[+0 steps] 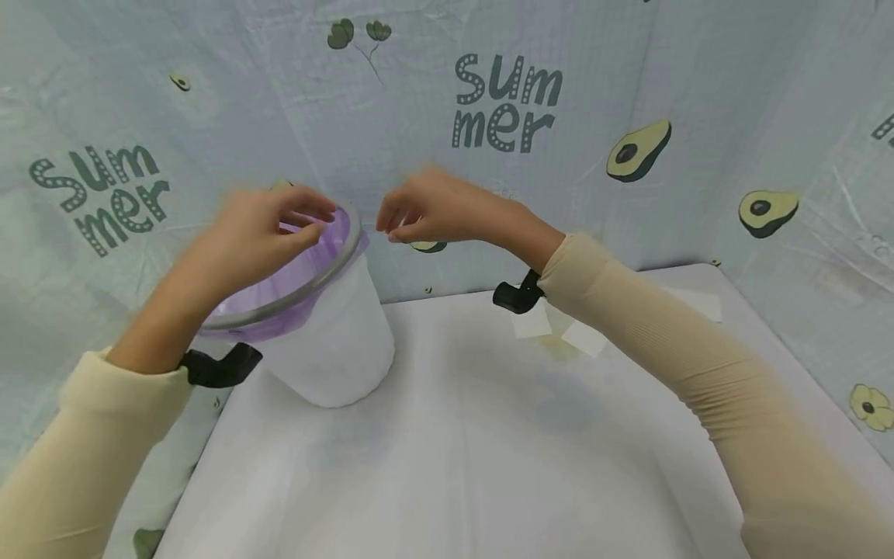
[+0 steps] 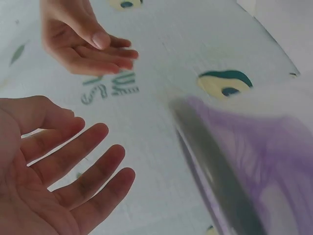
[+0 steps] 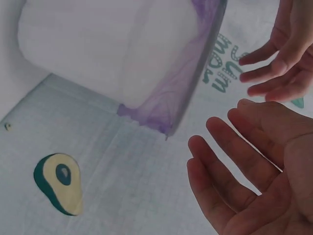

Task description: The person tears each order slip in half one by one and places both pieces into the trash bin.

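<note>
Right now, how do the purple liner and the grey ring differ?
The purple liner is thin and wrinkled; the grey ring looks thick and smooth. The liner shows inside the white bin and spills outside below the ring, which circles the bin's mouth. Both sit at the bin's top.

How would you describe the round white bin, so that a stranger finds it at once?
On the white-covered table, look toward the far left, near the person's bare left hand. The round white bin stands there. Its grey round rim and purple plastic liner set it apart from the flat white pieces.
</note>
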A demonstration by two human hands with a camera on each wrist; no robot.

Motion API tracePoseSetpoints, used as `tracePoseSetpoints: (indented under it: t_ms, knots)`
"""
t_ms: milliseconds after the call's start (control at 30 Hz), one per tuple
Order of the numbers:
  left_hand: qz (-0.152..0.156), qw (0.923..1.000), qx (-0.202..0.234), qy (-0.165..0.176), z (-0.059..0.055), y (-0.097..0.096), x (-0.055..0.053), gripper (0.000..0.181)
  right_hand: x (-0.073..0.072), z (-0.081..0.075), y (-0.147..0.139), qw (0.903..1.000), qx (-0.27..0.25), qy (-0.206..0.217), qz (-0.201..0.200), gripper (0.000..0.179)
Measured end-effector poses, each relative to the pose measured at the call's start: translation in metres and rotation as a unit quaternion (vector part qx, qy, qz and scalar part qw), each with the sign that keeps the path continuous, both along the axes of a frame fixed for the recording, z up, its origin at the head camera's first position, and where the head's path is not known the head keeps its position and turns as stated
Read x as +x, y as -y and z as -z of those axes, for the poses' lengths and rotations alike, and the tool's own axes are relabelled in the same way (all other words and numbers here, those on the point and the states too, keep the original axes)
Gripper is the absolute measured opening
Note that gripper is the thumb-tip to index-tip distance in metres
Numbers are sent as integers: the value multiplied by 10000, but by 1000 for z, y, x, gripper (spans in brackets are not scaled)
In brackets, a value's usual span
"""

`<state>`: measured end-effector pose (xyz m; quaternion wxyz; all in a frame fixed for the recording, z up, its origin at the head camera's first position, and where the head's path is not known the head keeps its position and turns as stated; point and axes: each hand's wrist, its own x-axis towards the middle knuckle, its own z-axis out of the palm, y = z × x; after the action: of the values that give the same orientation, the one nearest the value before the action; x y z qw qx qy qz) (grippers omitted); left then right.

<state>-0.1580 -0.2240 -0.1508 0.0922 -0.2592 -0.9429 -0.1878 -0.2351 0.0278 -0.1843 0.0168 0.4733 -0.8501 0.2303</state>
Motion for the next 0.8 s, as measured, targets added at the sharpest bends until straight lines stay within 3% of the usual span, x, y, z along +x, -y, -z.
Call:
tracePoseSetpoints:
  t_ms: [200,367,533,800]
  knots:
    - [396,9973,121,-610,22,-15,32,24,10,16,-22,9999,-63,153,-8,18]
    - [589,9926,-54,-1063,53,-26,51,27,17,36,-45,9996,-194,220,45,17]
    - [696,9897,-194,-1237,82,-36,64,31,26,66,-74,9977,-543,348,226,19]
    - [908,9843,-155,-1507,107,-47,68,30,40,109,-109,9861,-1280,718,776,22]
